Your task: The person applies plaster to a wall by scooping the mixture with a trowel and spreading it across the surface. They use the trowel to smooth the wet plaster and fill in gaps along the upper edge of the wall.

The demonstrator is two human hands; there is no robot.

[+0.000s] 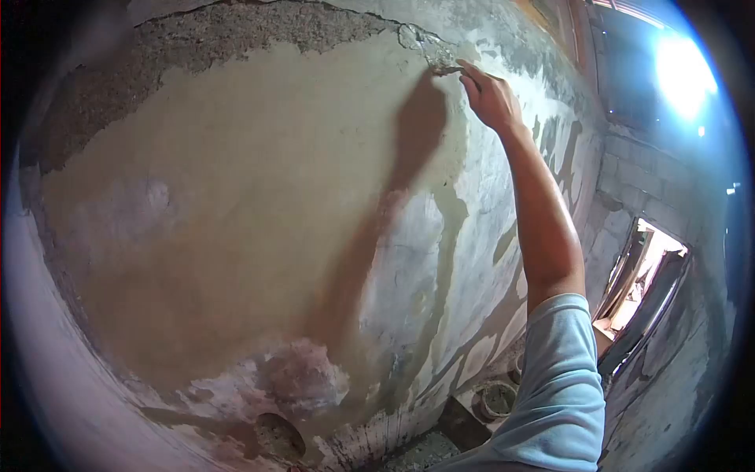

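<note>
Right hand, arm raised, fingers curled shut about a small grey flat-bladed tool touching the cracked grey plaster flake near the upper edge of the damp tan plastered wall; left hand unseen; hazard: overhead prying could drop loosened pieces onto the person.

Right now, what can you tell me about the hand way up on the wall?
The right hand is raised high, arm stretched up from a light blue sleeve. Its fingers curl around a small grey tool, whose tip presses the wall where smooth tan plaster meets rough, crumbly grey. Its shadow falls on the plaster to the left.
</note>
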